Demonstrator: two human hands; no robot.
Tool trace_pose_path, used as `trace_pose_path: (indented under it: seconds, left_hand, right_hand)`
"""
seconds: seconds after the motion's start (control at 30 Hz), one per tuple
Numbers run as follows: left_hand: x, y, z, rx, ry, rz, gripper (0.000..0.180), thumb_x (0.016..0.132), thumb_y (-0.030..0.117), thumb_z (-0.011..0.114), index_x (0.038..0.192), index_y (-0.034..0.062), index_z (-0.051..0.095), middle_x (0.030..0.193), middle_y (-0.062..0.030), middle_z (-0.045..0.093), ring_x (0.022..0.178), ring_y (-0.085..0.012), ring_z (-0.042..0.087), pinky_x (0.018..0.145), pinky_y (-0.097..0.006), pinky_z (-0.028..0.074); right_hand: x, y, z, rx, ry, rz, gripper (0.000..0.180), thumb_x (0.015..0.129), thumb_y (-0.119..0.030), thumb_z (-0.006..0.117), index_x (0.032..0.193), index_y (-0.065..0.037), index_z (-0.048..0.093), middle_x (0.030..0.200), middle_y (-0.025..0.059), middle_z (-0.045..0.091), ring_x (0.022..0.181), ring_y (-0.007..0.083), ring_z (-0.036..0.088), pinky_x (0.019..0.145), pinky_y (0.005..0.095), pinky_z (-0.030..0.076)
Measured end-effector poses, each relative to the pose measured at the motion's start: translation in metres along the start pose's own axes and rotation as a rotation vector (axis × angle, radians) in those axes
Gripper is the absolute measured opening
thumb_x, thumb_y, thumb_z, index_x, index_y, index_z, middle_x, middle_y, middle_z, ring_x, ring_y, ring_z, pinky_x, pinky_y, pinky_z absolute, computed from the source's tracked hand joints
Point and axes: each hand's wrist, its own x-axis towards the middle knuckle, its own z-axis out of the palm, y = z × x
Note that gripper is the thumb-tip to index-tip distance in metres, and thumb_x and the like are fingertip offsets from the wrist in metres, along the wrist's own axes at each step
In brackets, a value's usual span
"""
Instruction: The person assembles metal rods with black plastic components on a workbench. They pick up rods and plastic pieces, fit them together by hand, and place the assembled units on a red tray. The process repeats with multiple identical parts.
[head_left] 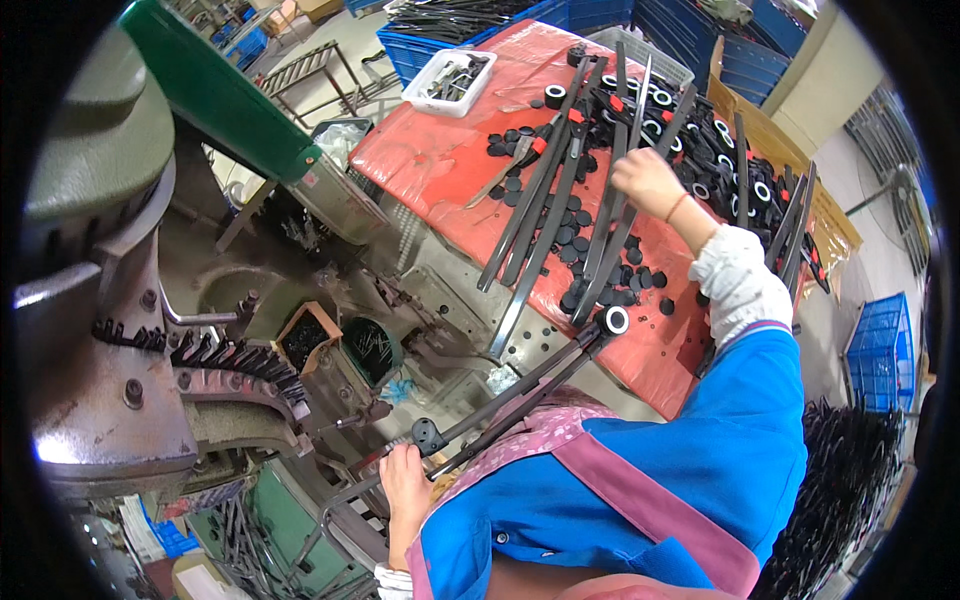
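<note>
My left hand [405, 492] is closed around the lower end of a black tube frame [510, 397], close to its round black joint [428, 436]. The frame slants up across my lap. At its upper end, by the table edge, is a black wheel with a white ring [616, 320]. My right hand [648, 185] reaches over the red-covered table [425, 165], its fingers curled down among long flat bars [545, 215]. What the fingertips hold is hidden. Several black round caps [570, 235] lie loose around the bars.
A heap of black wheeled parts [700, 150] covers the table's right side. A white tray [450, 82] of small parts sits at its far left corner. On my left stands a large green machine [110, 330] with a box of small pins [308, 338]. Blue crates [880, 355] stand on the floor.
</note>
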Motion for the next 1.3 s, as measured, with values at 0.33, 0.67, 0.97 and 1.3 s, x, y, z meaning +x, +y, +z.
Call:
trace_pose_path:
  seconds: [0.33,0.67,0.97,1.3]
  left_hand:
    - [-0.001,0.007,-0.001,0.059,0.018,-0.002,0.032,0.066,0.0,0.066,0.097,0.0034,0.058,0.097,-0.0114,0.056,0.091,-0.0287,0.057,0.081,-0.041,0.042]
    - [-0.004,0.0,0.005,0.046,0.028,0.033,0.036,0.063,0.001,0.068,0.097,0.0046,0.056,0.097,-0.0113,0.055,0.089,-0.0286,0.058,0.079,-0.04,0.042]
    - [-0.009,-0.009,0.017,0.09,-0.004,0.034,0.056,0.052,0.022,0.084,0.1,0.0076,0.057,0.104,-0.0092,0.057,0.094,-0.0259,0.059,0.08,-0.04,0.041]
    - [0.0,-0.015,-0.01,-0.043,0.002,0.015,0.042,0.06,0.015,0.076,0.097,0.0043,0.059,0.097,-0.0112,0.056,0.09,-0.0299,0.059,0.075,-0.042,0.042]
  right_hand:
    - [0.021,0.083,-0.059,0.359,0.715,0.762,0.019,0.079,-0.021,0.079,0.087,-0.007,0.069,0.078,0.012,0.067,0.069,0.0252,0.066,0.067,0.031,0.051]
    - [0.059,0.079,-0.104,0.221,0.714,0.593,0.019,0.081,-0.026,0.074,0.088,-0.009,0.067,0.079,0.0079,0.068,0.07,0.0256,0.067,0.063,0.0339,0.052]
    - [0.135,0.058,-0.157,-0.023,0.745,0.394,0.017,0.082,-0.023,0.073,0.078,-0.009,0.065,0.076,0.0089,0.067,0.067,0.0271,0.065,0.059,0.0328,0.051]
    - [0.076,0.105,-0.278,-0.091,1.146,0.512,0.017,0.08,-0.027,0.076,0.076,-0.011,0.07,0.079,0.0058,0.07,0.067,0.0241,0.067,0.059,0.0301,0.051]
